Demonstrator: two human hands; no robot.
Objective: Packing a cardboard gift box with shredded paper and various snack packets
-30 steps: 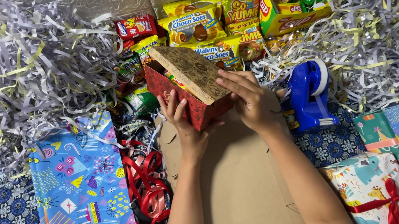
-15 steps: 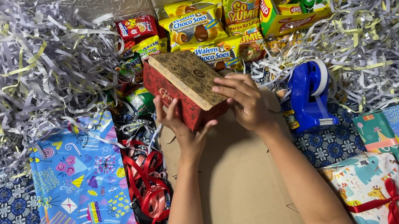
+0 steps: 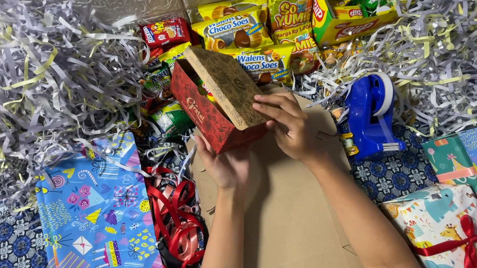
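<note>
Red patterned cardboard box (image 3: pixel 204 115) with brown lid (image 3: pixel 227 85), above flat brown cardboard sheet (image 3: pixel 286 217): tilted, long axis running away leftward. Left hand (image 3: pixel 225 164) supports underneath; right hand (image 3: pixel 287 124) grips the near end.

Matt cardboard box (image 3: pixel 212 104), glossy plastic tape dispenser (image 3: pixel 369 115), shredded paper (image 3: pixel 26 85)

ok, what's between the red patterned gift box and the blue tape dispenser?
Head view: the right hand gripping the red patterned gift box, then bare brown cardboard up to the blue tape dispenser.
</note>
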